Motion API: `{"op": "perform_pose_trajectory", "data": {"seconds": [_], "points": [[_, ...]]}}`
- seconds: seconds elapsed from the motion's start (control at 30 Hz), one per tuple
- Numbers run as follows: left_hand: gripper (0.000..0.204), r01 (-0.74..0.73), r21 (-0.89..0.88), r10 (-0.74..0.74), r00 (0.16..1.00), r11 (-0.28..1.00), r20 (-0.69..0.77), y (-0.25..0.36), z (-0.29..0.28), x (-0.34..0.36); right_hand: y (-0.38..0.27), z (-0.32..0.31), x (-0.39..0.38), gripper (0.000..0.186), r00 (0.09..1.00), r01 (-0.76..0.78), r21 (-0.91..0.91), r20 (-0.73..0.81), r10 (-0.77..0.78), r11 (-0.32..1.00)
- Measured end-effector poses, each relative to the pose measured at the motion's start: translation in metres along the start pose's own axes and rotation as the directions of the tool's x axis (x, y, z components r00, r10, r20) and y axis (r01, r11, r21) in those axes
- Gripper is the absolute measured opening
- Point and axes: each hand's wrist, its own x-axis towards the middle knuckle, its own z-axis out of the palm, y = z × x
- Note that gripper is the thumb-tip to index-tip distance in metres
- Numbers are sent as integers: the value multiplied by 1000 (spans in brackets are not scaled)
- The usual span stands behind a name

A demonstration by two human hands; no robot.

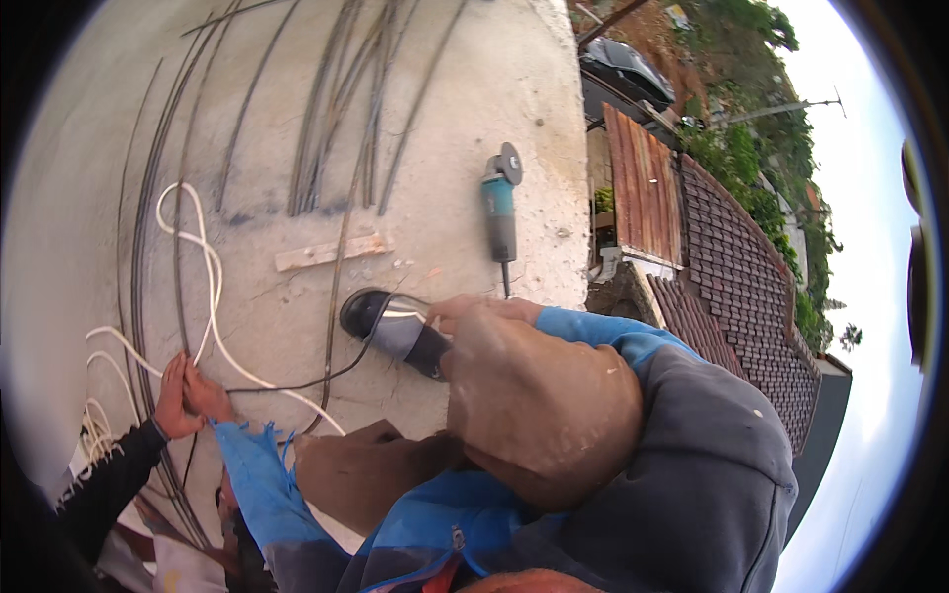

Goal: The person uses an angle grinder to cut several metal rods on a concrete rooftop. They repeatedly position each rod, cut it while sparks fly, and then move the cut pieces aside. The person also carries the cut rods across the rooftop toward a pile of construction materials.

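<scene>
Where left hand (208, 397) meets slim rod (181, 296), rough concrete (445, 227).

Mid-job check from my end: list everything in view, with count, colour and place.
Concrete surface: one, pale grey, beneath the tools
Angle grinder: one, teal and dark, right of the rods
Rods: many, dark, upper left
Flat strip: one, pale, below the rods
White cable: count unclear, looped at left
Black cord: at least one, across the shoe
Rusty roof: one, brown, upper right
Tiled roofs: several sections, dark brown, right
Trees: several, green, far right
Co-worker's hand: one, black sleeve, lower left
Shoe: one, black and grey, centre
Trousers: one pair, brown, lower centre
Left hand: one, bare, beside co-worker's
Right hand: one, bare, near shoe
</scene>
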Motion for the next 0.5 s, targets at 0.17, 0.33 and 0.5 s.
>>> {"op": "perform_pose_trajectory", "data": {"seconds": [0.17,0.33,0.5], "points": [[39,71,-34,-71,997,997,5,5,-29,17,-5,1,-7,62,994,-98,13,47,97,995],[46,82,-96,-83,996,992,-13,29,-28,7,91,-27,-6,76,637,-582,-56,-651,412,811],[46,51,-78,-57,995,996,-78,19,-24,2,149,-51,22,106,126,-552,404,-824,552,730]]}}
